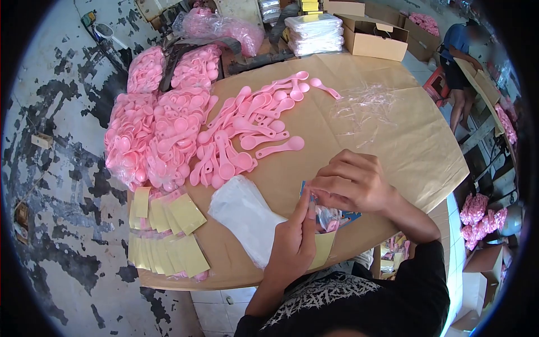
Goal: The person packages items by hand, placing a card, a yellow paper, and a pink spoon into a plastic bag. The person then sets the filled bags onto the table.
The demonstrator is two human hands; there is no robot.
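My left hand (297,233) and my right hand (356,182) meet at the table's front edge, fingers pinched close together. Whatever is between their fingertips is too small to make out. Just below the hands lies a clear packet (327,218) with pink contents, a blue printed part and a yellow card (323,250). A stack of white plastic sheets or bags (244,210) is left of my left hand. Loose pink spoons (261,109) are heaped beyond it. Thin clear strips (368,106) lie scattered past my right hand.
Bags full of pink spoons (151,135) stand on the left, with rows of yellow-carded packets (168,253) in front. Cardboard boxes (373,42) and stacked clear packages (314,33) are at the back. Another person (460,62) is at a table at the upper right.
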